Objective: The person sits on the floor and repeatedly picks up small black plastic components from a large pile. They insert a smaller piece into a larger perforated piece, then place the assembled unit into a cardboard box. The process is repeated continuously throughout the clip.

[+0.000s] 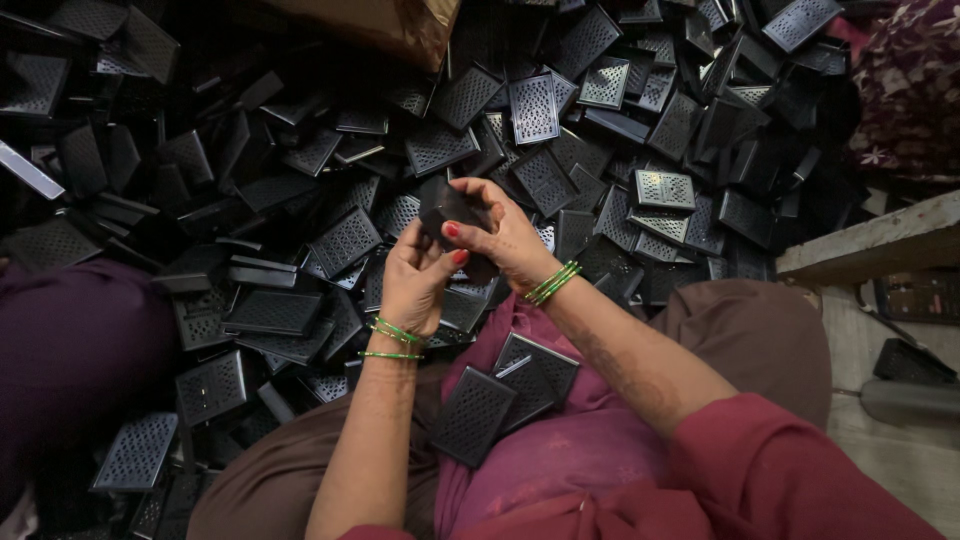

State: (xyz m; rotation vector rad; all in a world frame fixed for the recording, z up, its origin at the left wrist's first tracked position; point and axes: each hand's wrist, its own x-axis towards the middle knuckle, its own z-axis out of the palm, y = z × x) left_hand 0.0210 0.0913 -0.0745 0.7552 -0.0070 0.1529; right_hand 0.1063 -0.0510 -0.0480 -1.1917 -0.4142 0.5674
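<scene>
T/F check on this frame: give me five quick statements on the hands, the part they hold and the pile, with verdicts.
1. Both hands hold one small black part between them. True: the left hand and right hand meet on the black part.
2. The floor ahead is heaped with black perforated plastic covers. True: the pile spreads across the view.
3. The person's lap is bare of parts. False: perforated covers lie on the lap.
4. Each wrist wears green bangles. True: left bangles, right bangles.
5. The covers in the pile are white. False: they are black.
</scene>
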